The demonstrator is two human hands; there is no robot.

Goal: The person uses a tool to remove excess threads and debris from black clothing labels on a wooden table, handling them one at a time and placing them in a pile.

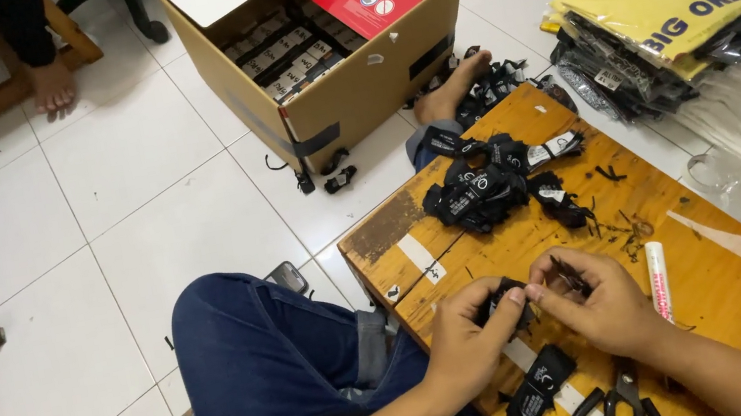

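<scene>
My left hand [470, 334] and my right hand [594, 299] meet over the low wooden table [537, 245], fingertips touching. Together they pinch a small black fabric tag [509, 295]; a bit of black string shows in my right fingers. A pile of black tags [487, 183] lies farther back on the table. Two more black tags [541, 385] lie just below my hands. A white marker [658, 280] rests to the right of my right hand. Black-handled scissors [614, 403] lie at the near edge.
An open cardboard box [336, 63] with black packs and a red board stands on the white tile floor. Folded yellow and black garments in plastic [660, 19] are stacked at right. Another person's bare foot [52, 86] is at top left. My blue-jeaned knee [254, 348] is left of the table.
</scene>
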